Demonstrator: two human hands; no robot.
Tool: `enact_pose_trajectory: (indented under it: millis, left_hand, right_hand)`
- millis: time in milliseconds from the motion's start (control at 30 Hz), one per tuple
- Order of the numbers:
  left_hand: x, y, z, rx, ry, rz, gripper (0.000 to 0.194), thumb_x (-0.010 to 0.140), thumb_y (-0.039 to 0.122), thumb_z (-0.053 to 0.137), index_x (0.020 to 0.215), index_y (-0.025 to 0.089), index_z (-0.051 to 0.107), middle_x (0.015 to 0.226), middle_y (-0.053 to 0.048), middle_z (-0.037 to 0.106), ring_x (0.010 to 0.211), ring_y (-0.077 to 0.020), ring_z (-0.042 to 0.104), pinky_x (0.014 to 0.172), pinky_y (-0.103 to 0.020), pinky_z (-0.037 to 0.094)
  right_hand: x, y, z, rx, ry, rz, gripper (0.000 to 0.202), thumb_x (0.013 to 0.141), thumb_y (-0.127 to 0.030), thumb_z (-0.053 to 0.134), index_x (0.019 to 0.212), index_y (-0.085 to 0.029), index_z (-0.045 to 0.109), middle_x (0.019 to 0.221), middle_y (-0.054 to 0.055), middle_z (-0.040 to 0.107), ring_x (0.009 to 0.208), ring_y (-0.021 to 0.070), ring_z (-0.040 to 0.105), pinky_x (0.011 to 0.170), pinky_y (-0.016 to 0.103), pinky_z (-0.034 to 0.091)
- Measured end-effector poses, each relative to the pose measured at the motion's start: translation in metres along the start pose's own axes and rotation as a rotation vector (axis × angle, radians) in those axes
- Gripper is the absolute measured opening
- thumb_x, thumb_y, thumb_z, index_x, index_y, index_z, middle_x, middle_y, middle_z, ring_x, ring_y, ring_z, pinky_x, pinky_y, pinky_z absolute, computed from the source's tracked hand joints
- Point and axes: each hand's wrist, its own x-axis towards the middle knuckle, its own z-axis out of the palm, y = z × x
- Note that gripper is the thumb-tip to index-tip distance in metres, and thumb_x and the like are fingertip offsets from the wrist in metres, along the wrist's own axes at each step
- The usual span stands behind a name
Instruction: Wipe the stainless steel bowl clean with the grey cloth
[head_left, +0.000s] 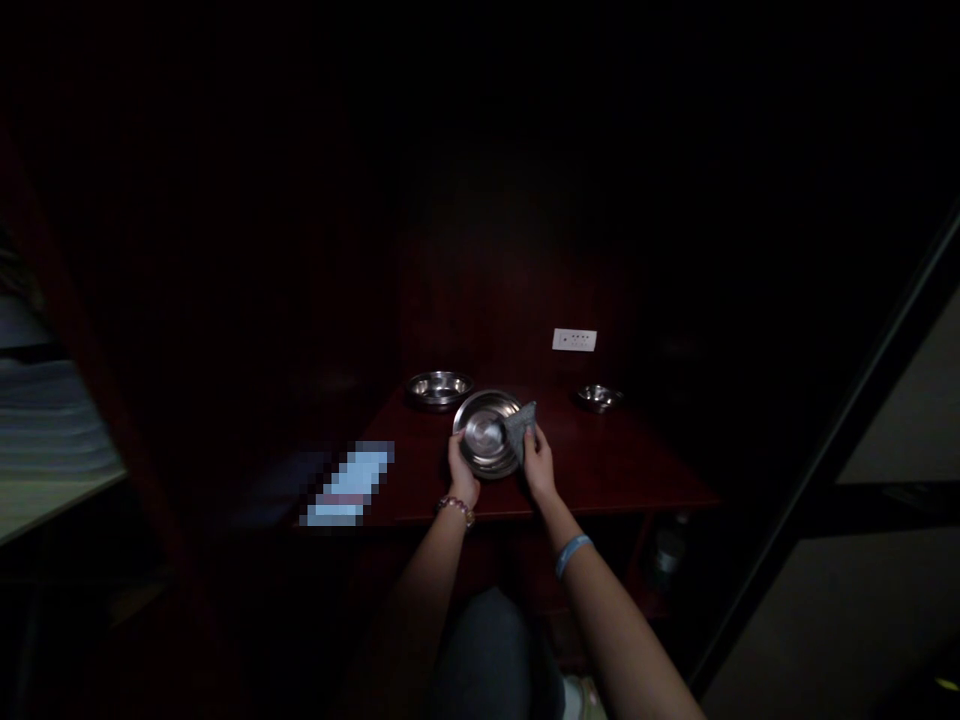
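Note:
My left hand (pixel 463 472) grips the left rim of a shiny round metal dish (pixel 484 432), which is tilted up toward me over the table. In my right hand (pixel 538 462) is a grey cloth (pixel 520 428), bunched between the fingers and pressed against the dish's right side. The cloth covers part of that rim. Behind the dish, to the left, a wider metal dish (pixel 439 388) rests on the table. A smaller metal bowl (pixel 599 397) sits at the back right.
The dark red table (pixel 600 470) stands against a wall with a white power socket (pixel 574 340). A bright pixelated patch (pixel 349 488) lies at the table's left edge. Under the right side is a bottle-like container (pixel 667 552). Stacked items (pixel 52 425) fill a shelf at far left.

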Motion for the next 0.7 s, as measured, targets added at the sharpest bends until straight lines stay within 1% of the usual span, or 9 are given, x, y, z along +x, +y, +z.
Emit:
enact_pose_trajectory:
  millis: [67,167,267,333,400,567,700]
  left_hand:
    - [-0.002,0.001,0.002,0.006,0.036,-0.038,0.022,0.080,0.038,0.057,0.082,0.020,0.070,0.085,-0.006,0.073,0.089,-0.0233,0.067,0.082,-0.032,0.051]
    - [-0.003,0.003,0.003,0.002,0.035,-0.051,0.021,0.079,0.037,0.058,0.080,0.020,0.069,0.083,-0.006,0.072,0.087,-0.0224,0.067,0.080,-0.031,0.051]
    - [-0.003,0.002,0.002,0.000,0.023,-0.055,0.020,0.078,0.037,0.059,0.080,0.019,0.069,0.082,-0.005,0.072,0.083,-0.0212,0.067,0.079,-0.031,0.051]
    - [-0.002,0.002,0.001,0.001,0.016,-0.064,0.020,0.078,0.037,0.060,0.082,0.019,0.069,0.081,-0.004,0.072,0.082,-0.0206,0.067,0.080,-0.031,0.051]
    - [0.000,0.001,0.000,0.002,0.014,-0.070,0.020,0.078,0.037,0.060,0.083,0.019,0.069,0.083,-0.005,0.072,0.082,-0.0201,0.066,0.081,-0.031,0.051]
    - [0.003,-0.001,-0.001,0.007,0.018,-0.089,0.022,0.080,0.037,0.059,0.086,0.019,0.070,0.086,-0.006,0.072,0.086,-0.0202,0.067,0.085,-0.031,0.050]
    - [0.007,-0.003,-0.004,-0.009,-0.005,-0.056,0.023,0.080,0.037,0.059,0.088,0.019,0.071,0.089,-0.005,0.073,0.086,-0.0193,0.067,0.084,-0.030,0.050]
  right_hand:
    - [0.001,0.003,-0.001,-0.028,-0.011,0.026,0.054,0.085,-0.053,0.053,0.115,-0.010,0.066,0.117,0.014,0.069,0.108,0.0236,0.063,0.099,0.037,0.045]
    - [0.001,0.007,-0.004,-0.035,-0.044,0.091,0.054,0.081,-0.058,0.056,0.101,-0.010,0.071,0.098,0.013,0.074,0.090,0.0232,0.066,0.083,0.033,0.050]
    - [0.001,0.009,-0.005,-0.044,-0.051,0.156,0.056,0.077,-0.062,0.059,0.090,-0.010,0.072,0.084,0.010,0.074,0.075,0.0206,0.065,0.069,0.027,0.049]
    - [0.001,0.010,-0.005,-0.052,-0.042,0.183,0.056,0.074,-0.064,0.061,0.085,-0.010,0.071,0.079,0.009,0.073,0.070,0.0191,0.064,0.063,0.026,0.048]
    - [0.001,0.009,-0.005,-0.049,-0.035,0.192,0.056,0.072,-0.063,0.064,0.085,-0.010,0.071,0.078,0.009,0.073,0.068,0.0187,0.064,0.062,0.025,0.047]
    - [0.002,0.008,-0.004,-0.029,-0.028,0.192,0.057,0.068,-0.063,0.067,0.088,-0.010,0.072,0.082,0.011,0.074,0.072,0.0203,0.067,0.064,0.026,0.049]
    - [0.003,0.008,-0.005,-0.004,-0.041,0.219,0.058,0.067,-0.062,0.069,0.090,-0.009,0.072,0.084,0.011,0.075,0.075,0.0214,0.067,0.066,0.027,0.050]
